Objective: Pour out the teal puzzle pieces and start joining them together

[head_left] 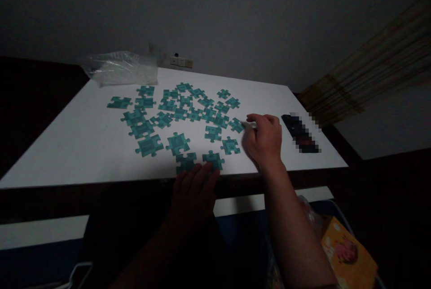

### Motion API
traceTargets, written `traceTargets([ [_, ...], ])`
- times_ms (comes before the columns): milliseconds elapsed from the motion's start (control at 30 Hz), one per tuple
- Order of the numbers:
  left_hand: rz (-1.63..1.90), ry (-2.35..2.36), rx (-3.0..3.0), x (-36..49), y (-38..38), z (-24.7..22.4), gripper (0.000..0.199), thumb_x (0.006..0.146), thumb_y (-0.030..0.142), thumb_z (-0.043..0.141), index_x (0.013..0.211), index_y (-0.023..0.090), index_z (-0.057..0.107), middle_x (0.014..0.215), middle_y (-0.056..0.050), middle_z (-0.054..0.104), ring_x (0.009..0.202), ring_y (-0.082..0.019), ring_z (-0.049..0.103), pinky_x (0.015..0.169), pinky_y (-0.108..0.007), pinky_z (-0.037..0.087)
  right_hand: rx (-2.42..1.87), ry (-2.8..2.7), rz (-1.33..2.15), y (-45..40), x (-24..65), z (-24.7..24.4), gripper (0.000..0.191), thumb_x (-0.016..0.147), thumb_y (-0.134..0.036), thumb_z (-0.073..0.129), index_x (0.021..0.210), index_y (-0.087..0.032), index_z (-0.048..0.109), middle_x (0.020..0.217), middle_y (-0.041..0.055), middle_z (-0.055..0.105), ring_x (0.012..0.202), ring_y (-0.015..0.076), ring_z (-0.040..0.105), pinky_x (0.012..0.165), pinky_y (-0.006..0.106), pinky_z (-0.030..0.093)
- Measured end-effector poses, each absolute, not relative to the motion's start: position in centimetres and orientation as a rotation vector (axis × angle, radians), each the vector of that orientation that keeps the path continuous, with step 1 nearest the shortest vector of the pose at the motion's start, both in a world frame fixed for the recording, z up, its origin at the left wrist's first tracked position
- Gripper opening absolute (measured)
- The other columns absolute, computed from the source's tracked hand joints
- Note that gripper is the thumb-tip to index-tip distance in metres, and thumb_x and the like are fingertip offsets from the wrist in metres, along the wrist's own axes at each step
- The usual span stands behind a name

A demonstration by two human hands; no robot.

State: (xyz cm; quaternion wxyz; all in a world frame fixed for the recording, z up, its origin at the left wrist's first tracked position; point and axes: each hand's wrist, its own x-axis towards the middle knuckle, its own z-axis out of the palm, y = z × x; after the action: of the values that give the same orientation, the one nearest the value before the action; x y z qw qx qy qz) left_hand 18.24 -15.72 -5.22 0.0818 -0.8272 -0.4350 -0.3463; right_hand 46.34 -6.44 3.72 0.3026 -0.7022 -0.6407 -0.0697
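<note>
Several teal puzzle pieces [178,144] lie on the white table [84,145], mostly in its middle, some touching or overlapping. My left hand [195,188] is at the table's front edge, its fingers apart and lying over the lower rims of two near pieces, one of them a piece [213,159] with knobs. To the right of the pieces, my right hand [265,138] rests on the table with its fingers curled and the index finger reaching left, apart from the thumb. It holds nothing visible. The nearest piece [236,125] lies just left of it.
A clear plastic bag [123,69] lies at the back left of the table. A dark, partly blurred phone-like object [296,131] is at the right. Below the table at the right stands an orange box [350,253]. Wall sockets [181,62] are behind the table.
</note>
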Motion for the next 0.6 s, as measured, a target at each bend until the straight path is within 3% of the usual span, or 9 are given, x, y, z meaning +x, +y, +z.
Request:
traceTargets([
  [133, -1.027, -1.329, -2.469, 18.3, -15.8, -6.3, 0.065, 0.095, 0.027, 0.085, 0.158, 0.045, 0.085, 0.161, -0.001, 0.087, 0.15, -0.033, 0.078, 0.142, -0.052, 0.047, -1.804, -1.913, -0.153, -6.2, 45.7, 3.6, 0.055, 0.109, -0.024, 0.058, 0.161, -0.027, 0.078, 0.156, 0.0187, 0.084, 0.163, 0.0516, 0.058, 0.129, 0.079, 0.052],
  [233, -1.025, -1.31, -2.475, 18.2, -15.8, -6.6, 0.068, 0.093, 0.026, 0.085, 0.158, 0.043, 0.086, 0.163, -0.002, 0.087, 0.151, -0.034, 0.078, 0.142, -0.053, 0.049, -1.767, -2.046, -0.142, -5.9, 45.5, 3.5, 0.054, 0.11, -0.023, 0.058, 0.159, -0.032, 0.078, 0.16, 0.0137, 0.083, 0.17, 0.0512, 0.053, 0.135, 0.081, 0.048],
  [433, -0.924, -1.327, -2.548, 18.1, -16.0, -5.5, 0.068, 0.099, 0.024, 0.082, 0.164, 0.043, 0.083, 0.169, -0.002, 0.083, 0.156, -0.033, 0.076, 0.139, -0.051, 0.054, -1.875, -1.946, -0.27, -6.5, 45.4, 3.0, 0.035, 0.114, -0.042, 0.065, 0.137, -0.025, 0.085, 0.135, 0.0226, 0.085, 0.145, 0.0517, 0.064, 0.127, 0.077, 0.05],
  [533, -0.942, -1.34, -2.545, 18.3, -16.1, -4.8, 0.061, 0.104, 0.025, 0.08, 0.163, 0.04, 0.085, 0.168, -0.002, 0.084, 0.156, -0.032, 0.076, 0.137, -0.049, 0.057, -1.899, -1.838, -0.241, -8.0, 45.0, 2.8, 0.032, 0.118, -0.05, 0.064, 0.122, -0.028, 0.087, 0.115, 0.0206, 0.085, 0.128, 0.0481, 0.07, 0.119, 0.072, 0.053],
  [600, -0.96, -1.371, -2.531, 18.6, -16.2, -4.5, 0.059, 0.105, 0.025, 0.079, 0.161, 0.04, 0.085, 0.167, -0.002, 0.085, 0.156, -0.032, 0.077, 0.136, -0.05, 0.057, -1.891, -1.751, -0.224, -9.1, 44.8, 2.7, 0.035, 0.121, -0.047, 0.056, 0.118, -0.029, 0.087, 0.105, 0.0184, 0.083, 0.114, 0.0443, 0.073, 0.112, 0.068, 0.055],
])
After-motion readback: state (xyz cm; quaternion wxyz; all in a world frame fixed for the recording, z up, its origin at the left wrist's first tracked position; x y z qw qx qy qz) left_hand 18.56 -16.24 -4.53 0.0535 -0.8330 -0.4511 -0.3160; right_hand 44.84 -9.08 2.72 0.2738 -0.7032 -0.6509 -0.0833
